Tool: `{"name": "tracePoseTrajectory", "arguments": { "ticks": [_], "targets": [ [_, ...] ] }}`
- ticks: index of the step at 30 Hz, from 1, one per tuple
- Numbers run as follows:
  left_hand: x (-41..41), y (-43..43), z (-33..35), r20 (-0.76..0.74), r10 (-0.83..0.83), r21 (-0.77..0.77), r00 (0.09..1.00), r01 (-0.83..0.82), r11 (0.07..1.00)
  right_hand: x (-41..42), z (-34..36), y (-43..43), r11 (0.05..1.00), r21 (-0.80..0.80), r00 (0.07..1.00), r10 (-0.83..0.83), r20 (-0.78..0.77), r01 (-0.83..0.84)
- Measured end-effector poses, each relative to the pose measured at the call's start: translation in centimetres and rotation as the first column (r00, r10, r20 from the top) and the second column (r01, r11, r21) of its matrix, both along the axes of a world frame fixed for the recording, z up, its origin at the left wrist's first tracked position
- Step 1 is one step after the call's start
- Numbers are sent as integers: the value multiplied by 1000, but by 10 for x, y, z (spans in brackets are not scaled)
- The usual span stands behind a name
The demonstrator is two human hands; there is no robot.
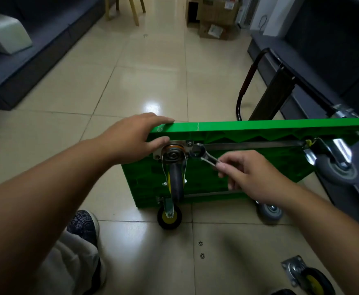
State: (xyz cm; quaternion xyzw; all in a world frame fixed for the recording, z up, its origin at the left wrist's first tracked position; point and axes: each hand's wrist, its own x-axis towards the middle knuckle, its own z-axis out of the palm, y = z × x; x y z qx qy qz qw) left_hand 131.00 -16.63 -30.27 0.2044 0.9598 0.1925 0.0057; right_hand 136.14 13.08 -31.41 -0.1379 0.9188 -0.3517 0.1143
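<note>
A green plastic platform cart (249, 127) stands on its side on the tiled floor, underside toward me. My left hand (135, 138) rests on its top left corner, fingers straight along the edge and thumb by the caster plate. A grey caster (175, 179) hangs from that plate. My right hand (249, 174) grips the handle of a metal wrench (203, 155), whose ring end sits at a bolt on the plate's right side.
A loose caster (309, 275) lies on the floor at the lower right, with two small washers (200, 243) nearby. The cart's black folded handle (246, 81) reaches back to the right. Dark sofas flank both sides. My shoe (85, 225) is at the lower left. Cardboard boxes (217, 11) stand far back.
</note>
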Motion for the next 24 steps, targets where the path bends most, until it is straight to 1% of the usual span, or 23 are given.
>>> {"name": "tracePoseTrajectory", "arguments": {
  "ticks": [3,5,11,16,21,24],
  "targets": [
    [-8,-5,-3,-38,-45,21,998,46,999,-10,-27,-16,998,-54,982,-47,-185,37],
    [-12,-6,-5,-65,-61,26,996,62,998,-13,-45,-25,994,-98,975,-77,-210,57],
    [-11,0,-11,-127,-11,39,992,16,999,-18,-77,-27,967,-194,965,-200,-170,166],
    [-10,4,-13,-149,16,49,989,-9,999,-20,-81,-21,961,-217,970,-203,-133,172],
    [-7,4,-11,-139,15,79,990,-4,997,-28,-87,-22,937,-274,971,-237,-43,217],
    [-6,4,-13,-146,24,90,989,-11,996,-30,-96,-26,933,-278,968,-250,-38,230]
  ]
}}
